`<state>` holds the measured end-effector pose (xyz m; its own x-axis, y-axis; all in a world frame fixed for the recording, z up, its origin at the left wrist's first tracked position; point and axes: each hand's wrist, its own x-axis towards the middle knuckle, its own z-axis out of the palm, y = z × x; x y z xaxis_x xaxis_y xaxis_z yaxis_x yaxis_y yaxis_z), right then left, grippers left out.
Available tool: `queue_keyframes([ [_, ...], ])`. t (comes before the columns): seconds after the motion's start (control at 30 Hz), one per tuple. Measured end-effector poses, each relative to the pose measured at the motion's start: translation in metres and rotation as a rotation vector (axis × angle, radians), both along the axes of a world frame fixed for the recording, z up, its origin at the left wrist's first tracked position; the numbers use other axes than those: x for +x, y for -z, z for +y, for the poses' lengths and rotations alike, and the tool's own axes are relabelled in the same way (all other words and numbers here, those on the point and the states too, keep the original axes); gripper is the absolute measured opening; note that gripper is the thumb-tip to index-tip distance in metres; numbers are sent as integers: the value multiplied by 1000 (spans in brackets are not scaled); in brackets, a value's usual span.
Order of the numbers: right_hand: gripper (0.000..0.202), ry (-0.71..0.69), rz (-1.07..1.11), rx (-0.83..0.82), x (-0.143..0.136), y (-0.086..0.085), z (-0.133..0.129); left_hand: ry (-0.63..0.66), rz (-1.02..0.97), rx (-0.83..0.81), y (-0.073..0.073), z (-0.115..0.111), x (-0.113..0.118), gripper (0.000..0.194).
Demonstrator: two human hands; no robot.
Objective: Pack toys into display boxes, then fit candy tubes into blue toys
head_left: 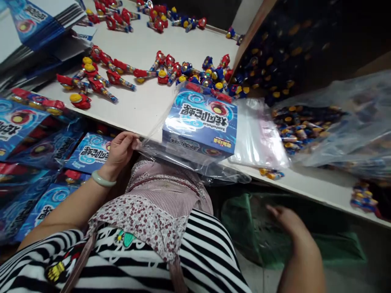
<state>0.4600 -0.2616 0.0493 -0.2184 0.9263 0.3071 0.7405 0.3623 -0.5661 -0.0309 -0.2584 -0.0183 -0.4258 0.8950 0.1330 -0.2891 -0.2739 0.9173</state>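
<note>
A blue display box (201,118) with an upside-down printed title sits at the table's front edge inside a clear plastic bag (214,171). My left hand (120,148), with a pale bangle on its wrist, is closed in a pinch on the left edge of that bag. Low on the right, my right hand (287,221) is apart from the box, above a dark green bag (253,228). It looks slightly blurred, its visible fingers stretched out, and nothing shows in them. Red toys (99,87) on short candy-filled tubes lie beyond the box.
Flat printed cartons (45,24) are stacked at the far left. Bagged boxes (88,152) crowd the lower left. Clear bags (256,134) lie right of the box. A carton of blue toys (269,61) and a plastic sack of small tubes (305,126) stand at the right.
</note>
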Motion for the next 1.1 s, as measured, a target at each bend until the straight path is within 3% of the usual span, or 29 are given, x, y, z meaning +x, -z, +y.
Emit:
queue_keyframes([
  [0.07, 38, -32, 166, -163, -19, 10, 8, 5, 42, 1, -3, 3, 0, 37],
  [0.13, 52, -48, 347, -242, -49, 15, 11, 25, 54, 13, -6, 3, -4, 35],
  [0.23, 19, -82, 330, -66, -77, 16, -4, 116, 159, 19, -9, -16, -27, 32],
  [0.27, 11, -165, 258, -3, -77, 17, -15, 185, 241, 3, -8, -26, -39, 29],
  [0.33, 18, -361, 140, 62, -65, 23, -39, 334, 358, -70, -6, -48, -61, 24],
  [0.37, 21, -381, 170, 66, -58, 27, -49, 366, 339, -111, -3, -57, -69, 21],
  [0.43, 25, -202, 441, -3, -49, 37, -60, 370, 166, -228, 5, -66, -75, 25],
  [0.5, 32, 37, 727, -191, -55, 46, -56, 469, -31, -382, 13, -61, -65, 50],
  [0.53, 44, 85, 806, -355, -62, 49, -49, 580, -107, -455, 15, -55, -57, 64],
  [0.6, 72, 29, 846, -771, -79, 50, -31, 781, -242, -526, 15, -43, -37, 78],
  [0.63, 82, -23, 856, -955, -87, 49, -23, 811, -309, -510, 13, -38, -28, 78],
  [0.7, 80, -33, 942, -1160, -99, 43, -12, 752, -406, -444, 6, -33, -15, 60],
  [0.8, 44, 64, 1095, -1070, -104, 38, -10, 547, -455, -353, -1, -34, -4, 31],
  [0.87, 31, 90, 1165, -995, -104, 41, -12, 370, -457, -291, 2, -35, 0, 22],
  [0.97, 34, 74, 1213, -950, -104, 51, -12, 183, -446, -216, 11, -32, 7, 17],
  [1.1, 39, 52, 1198, -908, -105, 60, -8, 134, -554, -142, 19, -27, 15, 14],
])
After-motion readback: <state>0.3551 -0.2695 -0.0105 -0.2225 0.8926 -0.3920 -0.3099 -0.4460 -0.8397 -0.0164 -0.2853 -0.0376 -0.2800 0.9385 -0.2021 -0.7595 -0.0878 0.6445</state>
